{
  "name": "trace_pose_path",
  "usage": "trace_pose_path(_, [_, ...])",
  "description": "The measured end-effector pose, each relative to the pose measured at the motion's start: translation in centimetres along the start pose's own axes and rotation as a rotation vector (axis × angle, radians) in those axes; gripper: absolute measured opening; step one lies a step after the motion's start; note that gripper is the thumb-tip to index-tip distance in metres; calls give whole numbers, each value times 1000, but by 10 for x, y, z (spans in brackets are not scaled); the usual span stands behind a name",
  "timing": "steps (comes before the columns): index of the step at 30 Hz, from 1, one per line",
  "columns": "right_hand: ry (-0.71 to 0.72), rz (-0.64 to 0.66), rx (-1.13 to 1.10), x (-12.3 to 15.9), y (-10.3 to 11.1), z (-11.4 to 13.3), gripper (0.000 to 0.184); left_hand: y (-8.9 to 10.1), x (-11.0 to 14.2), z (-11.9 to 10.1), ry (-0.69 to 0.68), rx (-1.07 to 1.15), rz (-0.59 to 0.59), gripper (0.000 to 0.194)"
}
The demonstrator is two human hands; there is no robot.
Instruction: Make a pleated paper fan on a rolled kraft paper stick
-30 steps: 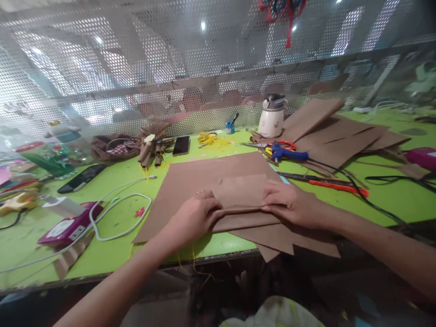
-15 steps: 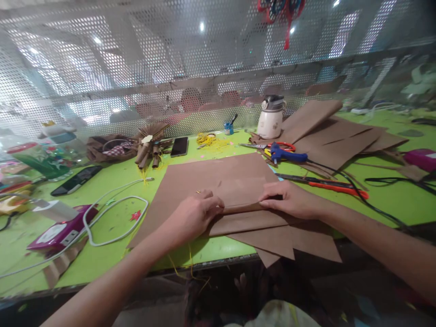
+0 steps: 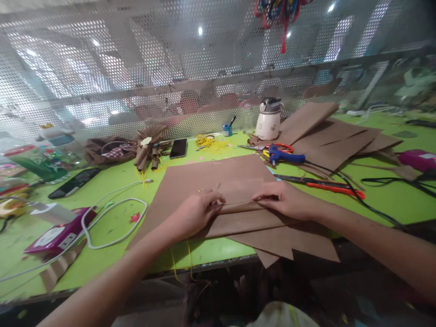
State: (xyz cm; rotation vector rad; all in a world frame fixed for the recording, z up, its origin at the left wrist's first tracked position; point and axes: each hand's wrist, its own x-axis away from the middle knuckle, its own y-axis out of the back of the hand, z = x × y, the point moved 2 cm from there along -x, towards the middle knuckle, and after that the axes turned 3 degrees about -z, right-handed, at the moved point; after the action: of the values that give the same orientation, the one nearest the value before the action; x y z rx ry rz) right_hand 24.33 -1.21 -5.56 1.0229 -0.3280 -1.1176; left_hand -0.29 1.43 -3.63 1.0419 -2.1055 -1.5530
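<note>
A large sheet of brown kraft paper (image 3: 190,179) lies on the green table, with more brown sheets (image 3: 269,236) fanned out at the near edge. On top of it is a smaller brown paper strip (image 3: 240,207) whose near edge is curled or folded into a narrow roll. My left hand (image 3: 199,210) pinches the left end of this strip between thumb and fingers. At its right end my right hand (image 3: 286,200) pinches it too, thumb below and fingers above. The part of the strip under the fingertips is hidden.
To the right lie red-handled scissors (image 3: 284,148), a blue glue gun (image 3: 286,155) with a black cord and a red-handled cutting tool (image 3: 327,185). Behind stands a white bottle (image 3: 268,122). Left are a phone (image 3: 75,182), a white cable (image 3: 117,199) and a purple power strip (image 3: 57,236).
My right hand has shifted slightly left along the strip, its fingers stretching further over the curled edge. My left fingers have adjusted a little. The view has moved slightly.
</note>
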Motion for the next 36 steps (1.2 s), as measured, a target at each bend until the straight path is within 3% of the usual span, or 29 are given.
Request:
trace_pose_path(5, [122,-53,121,6,-4,-3,26,-5,5,-6,-108,-142,-85,30])
trace_pose_path(9, [212,-62,165,8,-3,2,27,-4,10,-14,-157,-267,-57,26])
trace_pose_path(13, [262,-12,231,10,0,7,22,-4,10,-14,-153,-252,-61,24])
trace_pose_path(17, [270,6,273,9,-1,8,20,-4,5,-7,-152,-235,-96,26])
trace_pose_path(21, [269,17,286,6,-2,6,25,0,-2,-5,-148,-210,-11,27])
trace_pose_path(25, [260,23,229,4,-1,3,24,6,-4,-6,-171,-169,37,27])
trace_pose_path(36, [224,25,77,-1,2,-4,23,6,-4,-2,-184,-156,35,22])
